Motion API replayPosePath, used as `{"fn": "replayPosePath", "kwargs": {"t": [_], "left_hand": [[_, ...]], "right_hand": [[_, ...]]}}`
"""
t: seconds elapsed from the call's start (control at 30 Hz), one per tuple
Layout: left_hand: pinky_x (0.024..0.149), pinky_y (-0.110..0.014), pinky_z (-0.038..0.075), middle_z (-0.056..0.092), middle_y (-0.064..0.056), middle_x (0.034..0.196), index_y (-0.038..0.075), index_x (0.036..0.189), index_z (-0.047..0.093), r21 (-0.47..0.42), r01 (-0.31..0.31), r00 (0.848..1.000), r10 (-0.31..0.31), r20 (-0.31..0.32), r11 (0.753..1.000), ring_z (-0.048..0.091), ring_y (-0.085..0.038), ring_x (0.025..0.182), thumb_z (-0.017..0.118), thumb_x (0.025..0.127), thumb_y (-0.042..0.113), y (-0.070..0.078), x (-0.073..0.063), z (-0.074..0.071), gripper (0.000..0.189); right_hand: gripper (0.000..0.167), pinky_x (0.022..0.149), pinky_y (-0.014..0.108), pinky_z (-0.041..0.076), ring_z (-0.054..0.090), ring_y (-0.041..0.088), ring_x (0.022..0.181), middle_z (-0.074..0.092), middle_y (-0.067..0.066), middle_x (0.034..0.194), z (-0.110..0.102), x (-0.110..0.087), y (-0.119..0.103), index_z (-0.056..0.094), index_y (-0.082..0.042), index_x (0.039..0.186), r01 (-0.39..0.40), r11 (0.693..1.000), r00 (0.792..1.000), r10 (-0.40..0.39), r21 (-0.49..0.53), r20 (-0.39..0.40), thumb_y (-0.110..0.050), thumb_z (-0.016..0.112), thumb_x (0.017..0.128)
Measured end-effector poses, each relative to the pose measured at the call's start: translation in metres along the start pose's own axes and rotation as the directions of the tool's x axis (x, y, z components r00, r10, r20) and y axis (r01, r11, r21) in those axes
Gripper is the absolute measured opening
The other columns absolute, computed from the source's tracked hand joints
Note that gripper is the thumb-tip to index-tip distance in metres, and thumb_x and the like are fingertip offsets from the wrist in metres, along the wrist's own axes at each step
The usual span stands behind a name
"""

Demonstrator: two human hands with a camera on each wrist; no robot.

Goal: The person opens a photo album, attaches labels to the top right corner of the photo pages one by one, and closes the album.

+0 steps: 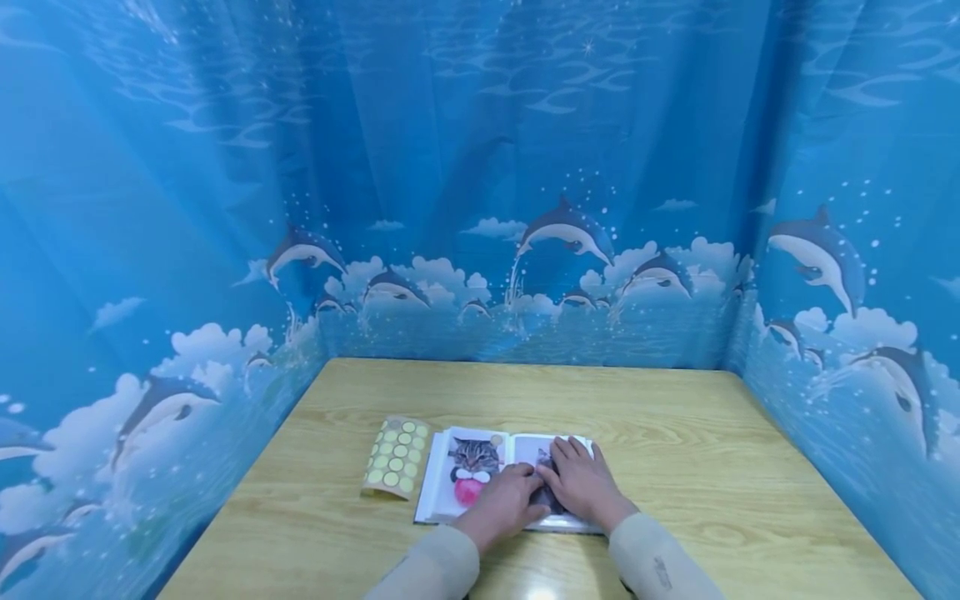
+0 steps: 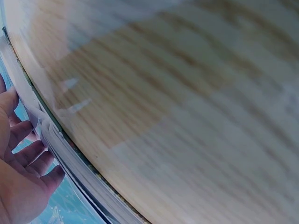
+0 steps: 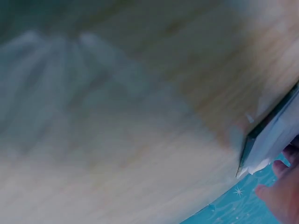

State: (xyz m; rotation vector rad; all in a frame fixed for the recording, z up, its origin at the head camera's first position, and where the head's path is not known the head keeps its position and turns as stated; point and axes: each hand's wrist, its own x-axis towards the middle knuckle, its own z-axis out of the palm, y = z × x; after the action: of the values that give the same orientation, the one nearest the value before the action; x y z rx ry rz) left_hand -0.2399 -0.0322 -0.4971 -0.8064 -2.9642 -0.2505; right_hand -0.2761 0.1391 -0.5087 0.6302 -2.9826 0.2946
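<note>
An album (image 1: 524,451) lies spread out on the table, its left page showing a tabby cat picture (image 1: 476,458) with a pink round shape below. A pale round sticker (image 1: 497,440) sits near that page's top right corner. My right hand (image 1: 587,482) rests on the right page with fingers extended, covering much of another cat picture (image 1: 543,457). Beside it my left hand (image 1: 504,502) reaches across the lower middle and touches the right page with loosely bent fingers. In the left wrist view, the left hand (image 2: 25,163) is against the page edges. Whether fingertips hold anything small is hidden.
Left of the album lies a slightly curled sheet of round yellow-green stickers (image 1: 395,458). The wood-grain table (image 1: 675,442) extends around both. Blue dolphin-print curtains (image 1: 450,167) enclose its back and sides.
</note>
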Motion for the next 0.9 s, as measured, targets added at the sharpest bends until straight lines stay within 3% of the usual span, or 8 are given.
{"fn": "replayPosePath", "kwargs": {"t": [0.27,0.9], "left_hand": [[0.103,-0.038,0.047,0.058,-0.011,0.135,0.012,0.135,0.061,0.000,0.001,1.000,-0.001,0.000,1.000,0.055,-0.026,0.123,0.070,0.090,0.043,-0.001,0.000,0.002,0.055],[0.101,-0.037,0.048,0.059,-0.010,0.133,0.014,0.131,0.064,-0.007,-0.011,1.000,0.011,-0.012,1.000,0.056,-0.025,0.121,0.070,0.090,0.043,-0.002,-0.001,0.001,0.051]], "right_hand": [[0.056,0.114,0.064,0.019,0.036,0.040,0.139,0.049,0.017,0.145,-0.002,-0.005,0.003,0.052,-0.001,0.141,-0.016,1.000,0.999,0.016,-0.009,-0.038,-0.043,0.044,0.104],[0.055,0.114,0.066,0.018,0.030,0.043,0.142,0.038,0.025,0.151,0.002,0.003,0.012,0.051,-0.006,0.142,-0.105,0.994,0.994,0.105,0.008,0.007,-0.044,0.044,0.104]]}}
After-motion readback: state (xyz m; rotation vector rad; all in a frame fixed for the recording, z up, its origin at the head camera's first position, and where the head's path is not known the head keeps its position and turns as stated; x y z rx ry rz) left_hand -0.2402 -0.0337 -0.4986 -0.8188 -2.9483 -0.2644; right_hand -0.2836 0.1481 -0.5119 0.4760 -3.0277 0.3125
